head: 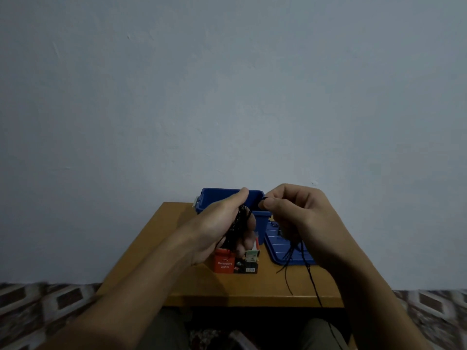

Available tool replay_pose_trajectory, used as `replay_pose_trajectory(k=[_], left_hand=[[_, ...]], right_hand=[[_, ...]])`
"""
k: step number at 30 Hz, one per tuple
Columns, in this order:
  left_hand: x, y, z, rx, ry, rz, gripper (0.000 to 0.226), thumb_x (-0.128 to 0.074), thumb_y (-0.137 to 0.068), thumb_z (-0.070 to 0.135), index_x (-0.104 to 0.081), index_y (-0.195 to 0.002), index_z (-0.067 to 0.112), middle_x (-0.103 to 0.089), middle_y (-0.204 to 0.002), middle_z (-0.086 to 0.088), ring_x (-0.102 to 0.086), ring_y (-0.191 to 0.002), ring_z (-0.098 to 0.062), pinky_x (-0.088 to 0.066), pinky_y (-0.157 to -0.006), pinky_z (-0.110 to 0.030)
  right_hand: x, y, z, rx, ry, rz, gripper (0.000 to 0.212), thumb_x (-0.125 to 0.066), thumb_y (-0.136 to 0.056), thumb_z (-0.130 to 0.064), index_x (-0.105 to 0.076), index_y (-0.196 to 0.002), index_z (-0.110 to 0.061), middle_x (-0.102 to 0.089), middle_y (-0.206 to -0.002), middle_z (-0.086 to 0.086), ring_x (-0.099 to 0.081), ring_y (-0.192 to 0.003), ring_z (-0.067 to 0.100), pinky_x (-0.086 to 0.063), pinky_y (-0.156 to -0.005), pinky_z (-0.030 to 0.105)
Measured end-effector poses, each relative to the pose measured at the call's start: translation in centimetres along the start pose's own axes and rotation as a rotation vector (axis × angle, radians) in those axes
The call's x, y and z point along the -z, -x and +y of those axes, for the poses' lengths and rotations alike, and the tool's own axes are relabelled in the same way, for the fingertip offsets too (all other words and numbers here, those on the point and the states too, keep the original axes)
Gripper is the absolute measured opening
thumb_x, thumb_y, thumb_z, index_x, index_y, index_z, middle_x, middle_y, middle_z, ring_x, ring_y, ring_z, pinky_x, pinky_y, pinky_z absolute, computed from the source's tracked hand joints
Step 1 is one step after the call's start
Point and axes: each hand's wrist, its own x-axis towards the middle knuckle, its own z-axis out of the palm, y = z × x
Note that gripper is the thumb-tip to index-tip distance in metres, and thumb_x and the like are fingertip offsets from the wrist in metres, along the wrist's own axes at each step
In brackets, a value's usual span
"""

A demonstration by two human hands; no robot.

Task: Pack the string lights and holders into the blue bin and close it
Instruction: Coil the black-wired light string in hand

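Left hand (222,223) has its fingers (249,224) clenched round a bunched coil of the black string lights (236,223), and the right hand (293,210) pinches the wire near its end between thumb and forefinger, with loose strands trailing down over the desk (177,261) edge. Looks like the winding-up step to me. Next move is probably gathering that slack before dropping the bundle into the open blue bin (255,195) just behind the hands. Its lid (280,251) lies flat beside it, and the red lights box (225,261) sits in front.
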Motion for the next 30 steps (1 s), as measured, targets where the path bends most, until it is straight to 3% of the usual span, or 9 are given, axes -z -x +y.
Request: replay_pose_trajectory(k=[2,8,14,20,23,26,28,30], left_hand=[[0.0,-0.1,-0.1,0.001,-0.046,-0.015,0.065,-0.029,-0.099,0.066,-0.059,-0.081,0.011,-0.056,-0.059,-0.004,-0.047,-0.051,-0.016,-0.041,-0.049,-0.025],[0.2,-0.5,-0.2,-0.007,-0.029,-0.150,0.069,-0.025,-0.095,0.072,-0.048,-0.062,0.015,-0.036,-0.046,0.003,-0.024,-0.041,-0.010,-0.021,-0.047,-0.027],[0.8,-0.3,-0.5,-0.019,0.088,-0.459,0.070,-0.025,-0.094,0.074,-0.037,-0.055,0.017,-0.033,-0.040,0.002,-0.016,-0.036,-0.013,-0.007,-0.048,-0.037],[0.9,-0.3,-0.6,-0.142,0.356,-0.652,0.059,-0.023,-0.101,0.050,-0.041,-0.057,0.014,-0.046,-0.045,-0.004,-0.036,-0.036,-0.015,-0.022,-0.041,-0.032],[0.7,-0.2,-0.4,-0.214,0.471,-0.630,0.050,-0.025,-0.099,0.042,-0.043,-0.064,0.011,-0.053,-0.054,-0.010,-0.047,-0.045,-0.021,-0.040,-0.049,-0.029],[0.8,-0.1,-0.1,-0.257,0.598,-0.578,0.045,-0.029,-0.098,0.037,-0.047,-0.068,0.010,-0.059,-0.065,-0.014,-0.054,-0.058,-0.025,-0.047,-0.061,-0.034],[0.9,-0.1,0.1,-0.272,0.635,-0.510,0.041,-0.031,-0.098,0.034,-0.048,-0.069,0.011,-0.060,-0.069,-0.013,-0.055,-0.065,-0.026,-0.046,-0.063,-0.034],[0.9,-0.1,0.2,-0.289,0.643,-0.451,0.039,-0.032,-0.099,0.033,-0.048,-0.070,0.012,-0.059,-0.072,-0.012,-0.055,-0.069,-0.025,-0.041,-0.064,-0.035]], right_hand=[[0.1,0.0,0.0,0.026,0.005,-0.009,0.017,-0.059,-0.096,-0.009,-0.066,-0.080,-0.008,-0.051,-0.050,-0.008,-0.039,-0.041,0.004,-0.033,-0.042,0.017],[0.2,0.0,0.4,0.089,-0.032,-0.026,0.016,-0.059,-0.096,-0.013,-0.067,-0.085,-0.006,-0.051,-0.052,-0.007,-0.036,-0.044,0.010,-0.031,-0.043,0.023],[0.1,-0.5,2.0,0.065,0.041,0.024,0.017,-0.058,-0.099,-0.010,-0.068,-0.094,0.004,-0.057,-0.051,-0.014,-0.052,-0.043,-0.001,-0.038,-0.044,0.008],[-0.5,0.0,3.2,-0.036,0.009,-0.040,0.028,-0.054,-0.101,-0.022,-0.066,-0.090,0.002,-0.053,-0.052,-0.009,-0.043,-0.044,0.001,-0.034,-0.045,0.014],[-0.7,0.2,3.6,-0.082,0.043,-0.089,0.032,-0.052,-0.102,-0.026,-0.066,-0.093,0.001,-0.063,-0.070,0.008,-0.055,-0.059,0.014,-0.046,-0.056,0.028],[-1.0,0.6,4.1,-0.123,0.093,-0.146,0.029,-0.053,-0.102,-0.029,-0.066,-0.091,-0.005,-0.070,-0.087,0.015,-0.064,-0.079,0.033,-0.055,-0.076,0.047],[-1.4,0.8,4.4,-0.153,0.097,-0.175,0.028,-0.054,-0.100,-0.034,-0.066,-0.089,-0.012,-0.070,-0.089,0.014,-0.062,-0.079,0.033,-0.053,-0.077,0.048],[-1.6,1.0,4.7,-0.161,0.084,-0.208,0.025,-0.055,-0.099,-0.033,-0.067,-0.093,-0.013,-0.070,-0.089,0.011,-0.061,-0.076,0.028,-0.051,-0.073,0.040]])
